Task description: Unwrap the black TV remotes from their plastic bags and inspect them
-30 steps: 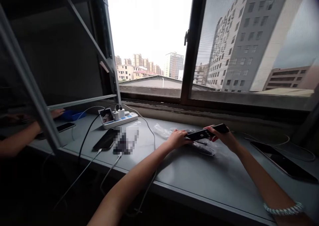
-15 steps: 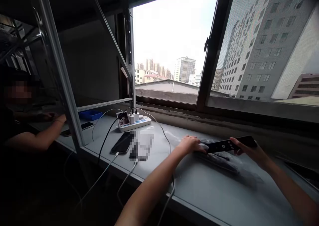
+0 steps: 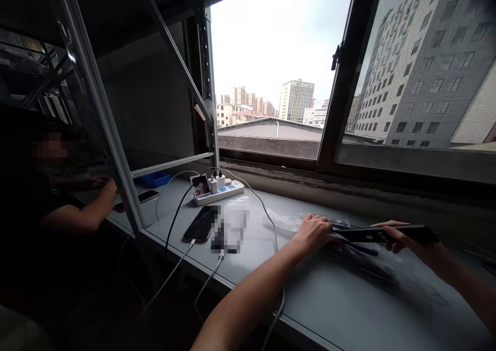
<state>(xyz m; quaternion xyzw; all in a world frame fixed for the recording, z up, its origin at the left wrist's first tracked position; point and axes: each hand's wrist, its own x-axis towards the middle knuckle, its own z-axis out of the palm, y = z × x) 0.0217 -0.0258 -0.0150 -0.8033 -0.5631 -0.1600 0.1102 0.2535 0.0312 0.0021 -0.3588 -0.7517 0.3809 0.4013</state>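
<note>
Blue tray (image 3: 157, 179), white power strip (image 3: 219, 196)

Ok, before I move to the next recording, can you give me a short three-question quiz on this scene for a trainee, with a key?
1. What is the person's right hand holding?
2. True or false: charger plugs sit in the white power strip.
3. What lies on the grey table between the left hand and the right hand?
a) a cardboard box
b) clear plastic packaging
c) a folded towel

Key:
1. A long black device
2. True
3. b
</note>
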